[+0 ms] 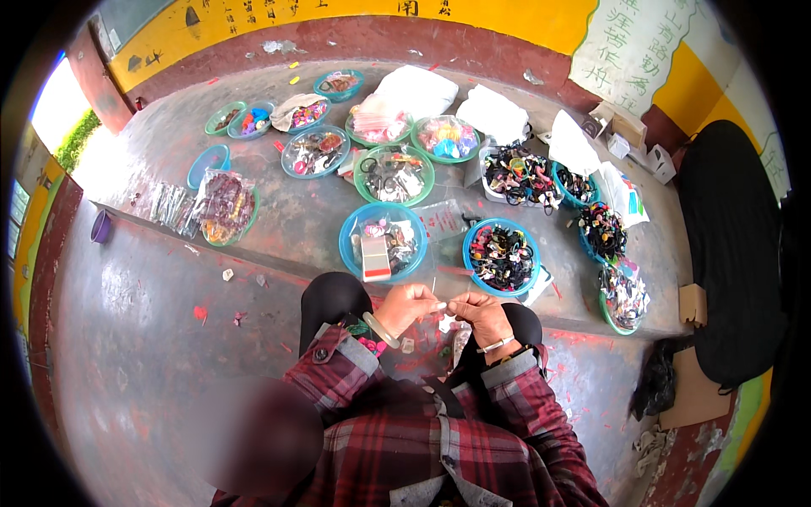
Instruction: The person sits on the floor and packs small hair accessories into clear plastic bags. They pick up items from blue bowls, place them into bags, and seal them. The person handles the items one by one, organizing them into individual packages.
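Note:
Above my lap, my left hand [405, 308] and my right hand [480, 315] meet almost fingertip to fingertip. Thumb and forefinger are pinched together on each. Whatever sits between them is too small to name; a thin pale sliver [434, 285] sticks up by the left fingertips. Just beyond my hands stands a blue basin [345, 245] of packed small goods, with a red-and-white box [375, 258] on top. Right of it, a second blue basin [536, 264] holds black hair ties with colourful trinkets.
More basins spread over the raised concrete step [287, 215], among them a green basin [429, 182] of bagged parts. White sacks [416, 91] lie at the back. A tall black object [726, 253] leans at the right, near a cardboard piece [693, 389]. Scraps litter the lower floor.

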The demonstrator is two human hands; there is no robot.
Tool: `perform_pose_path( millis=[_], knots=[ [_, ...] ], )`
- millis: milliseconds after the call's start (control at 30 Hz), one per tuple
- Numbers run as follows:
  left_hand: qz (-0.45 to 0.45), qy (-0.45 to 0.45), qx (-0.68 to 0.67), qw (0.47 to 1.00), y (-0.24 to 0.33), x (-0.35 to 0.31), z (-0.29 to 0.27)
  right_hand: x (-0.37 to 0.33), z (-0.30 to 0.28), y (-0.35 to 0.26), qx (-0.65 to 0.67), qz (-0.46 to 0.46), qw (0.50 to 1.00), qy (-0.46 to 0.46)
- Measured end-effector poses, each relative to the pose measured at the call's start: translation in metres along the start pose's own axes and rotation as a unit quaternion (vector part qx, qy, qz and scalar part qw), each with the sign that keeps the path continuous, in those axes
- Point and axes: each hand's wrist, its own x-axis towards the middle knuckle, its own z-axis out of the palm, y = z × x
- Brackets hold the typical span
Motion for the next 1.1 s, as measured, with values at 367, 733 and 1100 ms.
perform_pose_path(
  millis=[367, 733, 1100],
  knots=[
    [0.064, 0.036, 0.072, 0.995, -0.007, 0.001, -0.003, -0.001, -0.002, 0.000, -0.032, 0.037, 0.999, 0.006],
    [0.017, -0.078, -0.027, 0.996, -0.010, 0.002, -0.002, -0.003, -0.003, 0.001, -0.046, 0.003, 0.999, 0.013],
    [0.021, -0.095, -0.052, 0.994, -0.014, 0.002, -0.003, -0.001, -0.001, 0.005, -0.010, -0.028, 1.000, 0.006]
  ],
)
